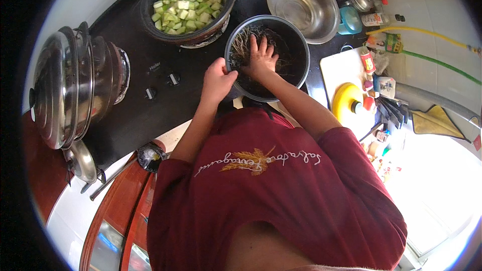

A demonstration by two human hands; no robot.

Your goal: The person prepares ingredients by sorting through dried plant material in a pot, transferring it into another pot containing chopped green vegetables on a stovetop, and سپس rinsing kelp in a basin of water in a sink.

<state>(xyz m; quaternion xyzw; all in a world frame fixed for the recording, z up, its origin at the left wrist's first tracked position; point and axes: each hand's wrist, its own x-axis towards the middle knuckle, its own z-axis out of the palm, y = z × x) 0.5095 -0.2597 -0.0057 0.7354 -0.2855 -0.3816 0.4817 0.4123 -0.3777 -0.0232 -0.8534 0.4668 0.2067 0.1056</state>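
While the person in the maroon shirt [281, 185] is leaning over the counter, the left hand [219, 78] is pinching the rim of the dark round pot [299, 65] between thumb and curled fingers. The right hand [262, 60] is lying inside it, palm down, fingers spread over thin, root-like strands [240, 45]; can't tell if any are being gripped underneath. The strands are sitting in the pot, pale ones bunching toward its left wall, dark ones mixing in. Can't tell if water is covering them.

Progress, judging by looks: gathering into the pot is seeming done, since no strands are showing elsewhere. Hand work on them is looking underway and unfinished, as they are lying loose and tangled.

Off to the right, a yellow round lid [345, 103] is resting on the white board [334, 68]. Farther out, the steel bowl [303, 7] is standing just beside the pot; no strands are showing there, so no transfer is appearing done yet. Also beyond, pale-green cubes [188, 7] are filling a wide dark pan [213, 34] on the cooktop; their cutting is looking complete, cooking state can't be judged.
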